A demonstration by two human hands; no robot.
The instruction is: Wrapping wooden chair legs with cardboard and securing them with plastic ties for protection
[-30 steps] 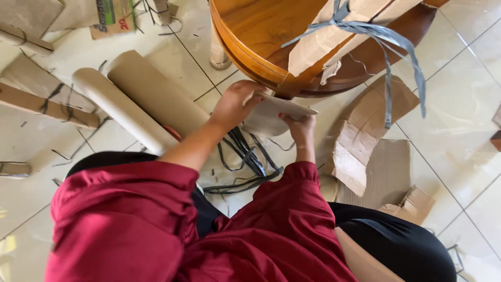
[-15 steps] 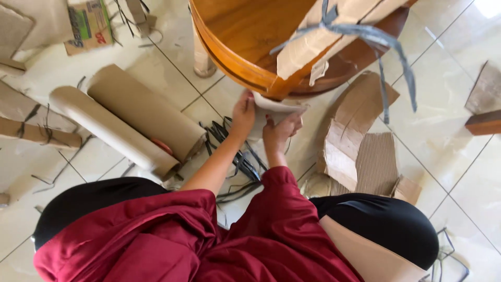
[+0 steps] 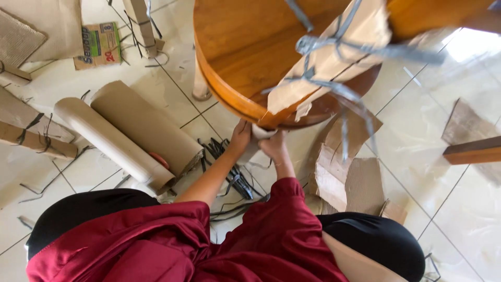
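- The pale paper wrap (image 3: 259,131) sits right under the near rim of the round wooden table (image 3: 235,47), bunched around what looks like the top of a leg. Most of it is hidden by the rim, so I can't see how far round it goes.
- Left hand (image 3: 241,137) is curled onto the left side of the wrap, fingers closed against it. Right hand (image 3: 273,144) is pressed up from just below, fingers folded onto the paper. Both look like they're gripping, not spread.
- My take on doing this bit well: keep both hands tight to the wrap so it stays snug, and work it round evenly, since the rim blocks the view and it's mostly by feel.
- Above the hands, a cardboard piece (image 3: 326,62) tied with grey strapping (image 3: 344,47) leans across the table; loose strap ends hang close, could snag.
- On the floor (image 3: 459,209): a tangle of dark straps (image 3: 229,167) just near the hands, two big brown paper rolls (image 3: 125,133) to the left, torn corrugated cardboard (image 3: 355,172) to the right.
- Far left there's a small printed box (image 3: 98,46) and more wrapped parts.
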